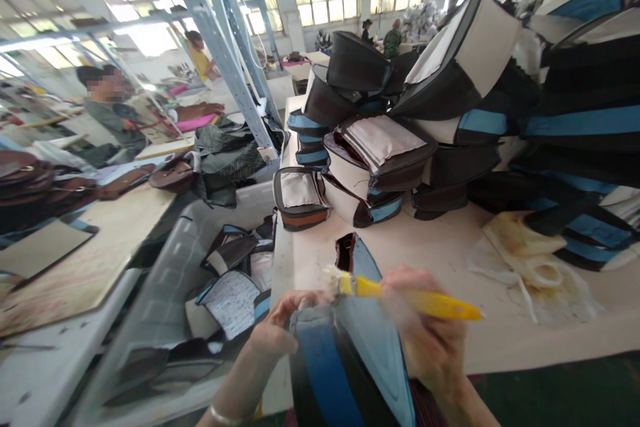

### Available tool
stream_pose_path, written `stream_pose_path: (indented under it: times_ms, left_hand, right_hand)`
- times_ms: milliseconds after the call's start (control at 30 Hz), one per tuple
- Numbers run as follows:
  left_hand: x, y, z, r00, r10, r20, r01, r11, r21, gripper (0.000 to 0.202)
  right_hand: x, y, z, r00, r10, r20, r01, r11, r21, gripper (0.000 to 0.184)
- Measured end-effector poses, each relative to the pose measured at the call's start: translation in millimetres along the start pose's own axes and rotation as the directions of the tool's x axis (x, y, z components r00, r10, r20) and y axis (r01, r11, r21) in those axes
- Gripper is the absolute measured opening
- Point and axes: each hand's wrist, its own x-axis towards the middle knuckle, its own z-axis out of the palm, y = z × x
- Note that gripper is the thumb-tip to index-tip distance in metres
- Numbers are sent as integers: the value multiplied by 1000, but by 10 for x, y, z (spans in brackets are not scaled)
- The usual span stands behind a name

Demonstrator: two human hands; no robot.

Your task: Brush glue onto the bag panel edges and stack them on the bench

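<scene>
My right hand (435,340) is closed around a paintbrush (367,286) with a yellow handle, slightly blurred. Its pale bristles point left, just above the top end of a half-made bag (323,353). This bag is dark with a blue stripe and a light grey-blue side, and it leans toward me at the table's edge. The fingers of my left hand (280,327) grip its upper left edge. Whether the bristles touch the bag, I cannot tell. Just beyond it, a small open pouch-like piece (357,255) with a dark reddish inside lies on the table.
Stacked unfinished bags (375,153) fill the back and right of the table (425,253). A stained plastic bag (530,267) lies at right. On my left stands a grey plastic bin (173,267) holding bag pieces. A metal post (235,60) rises ahead; several people work farther back.
</scene>
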Motion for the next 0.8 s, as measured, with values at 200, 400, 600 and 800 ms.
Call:
stream_pose_path:
  times_ms: [200, 400, 600, 800]
  left_hand:
    - [62, 97, 100, 998, 67, 15, -67, 998, 15, 37]
    - [34, 86, 80, 997, 75, 7, -76, 997, 17, 39]
    - [42, 88, 92, 999, 33, 3, -33, 998, -53, 35]
    - [-97, 22, 10, 994, 54, -93, -54, 999, 3, 35]
  right_hand:
    - [-42, 8, -48, 997, 71, 24, -71, 997, -5, 12]
    - [-64, 66, -17, 995, 94, 13, -92, 989, -113, 13]
    - [-78, 41, 38, 988, 147, 48, -145, 989, -37, 15]
    - [-84, 57, 96, 978, 195, -69, -193, 981, 33, 19]
